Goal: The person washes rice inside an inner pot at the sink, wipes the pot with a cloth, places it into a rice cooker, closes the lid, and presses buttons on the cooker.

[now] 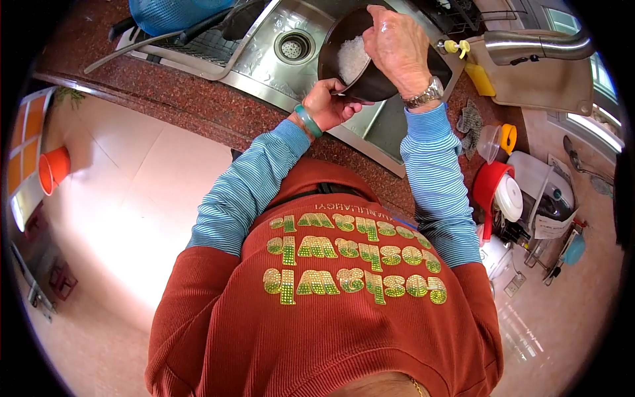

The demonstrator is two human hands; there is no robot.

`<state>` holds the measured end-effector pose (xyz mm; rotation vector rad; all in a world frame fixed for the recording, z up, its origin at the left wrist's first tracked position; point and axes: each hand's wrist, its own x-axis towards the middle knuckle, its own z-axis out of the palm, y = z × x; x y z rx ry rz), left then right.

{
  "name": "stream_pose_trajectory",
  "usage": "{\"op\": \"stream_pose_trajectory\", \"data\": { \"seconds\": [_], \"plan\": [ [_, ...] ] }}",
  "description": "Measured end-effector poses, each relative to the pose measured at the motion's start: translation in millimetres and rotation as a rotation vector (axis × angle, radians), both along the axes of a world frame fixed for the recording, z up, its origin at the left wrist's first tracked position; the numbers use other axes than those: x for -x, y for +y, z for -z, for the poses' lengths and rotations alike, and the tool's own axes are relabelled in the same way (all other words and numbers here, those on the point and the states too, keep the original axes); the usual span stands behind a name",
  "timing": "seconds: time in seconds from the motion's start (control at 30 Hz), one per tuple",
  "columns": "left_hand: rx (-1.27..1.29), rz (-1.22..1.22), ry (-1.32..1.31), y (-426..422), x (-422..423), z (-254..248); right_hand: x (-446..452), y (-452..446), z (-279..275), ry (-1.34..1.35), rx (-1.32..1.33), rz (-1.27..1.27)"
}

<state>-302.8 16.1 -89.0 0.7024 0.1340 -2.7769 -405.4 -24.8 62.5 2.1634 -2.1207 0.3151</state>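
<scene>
White rice grains lie in a dark round pot tilted over the silver steel sink. Your left hand grips its near rim; your right hand curls its fingers over the right rim.

Dark pot at 12–1 o'clock, tilted over steel sink; white grains inside. Left hand, green bangle, holds pot's rim at its 7 o'clock. Right hand, wristwatch, grips its upper right. Drain at 12, blue basket at 11, red pan at 3, orange bucket at 9.
</scene>
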Motion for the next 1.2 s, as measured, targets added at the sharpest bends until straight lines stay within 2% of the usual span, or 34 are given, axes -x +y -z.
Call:
{"op": "stream_pose_trajectory", "data": {
  "seconds": [0.13, 0.43, 0.93, 1.2],
  "plan": [
    [-0.001, -0.002, -0.041, 0, 0, -3, -1, 0, 0, 0.008, -0.004, -0.008],
    [-0.01, 0.017, 0.059, -1, 0, 5, 1, -1, 5, 0.021, 0.03, -0.014],
    [-0.022, -0.007, -0.02, 0, -2, -6, 3, 1, 10, 0.034, 0.106, -0.09],
    [-0.043, 0.004, 0.051, -1, -1, 2, 5, 0, 12, 0.037, 0.091, -0.086]
  ]
}}
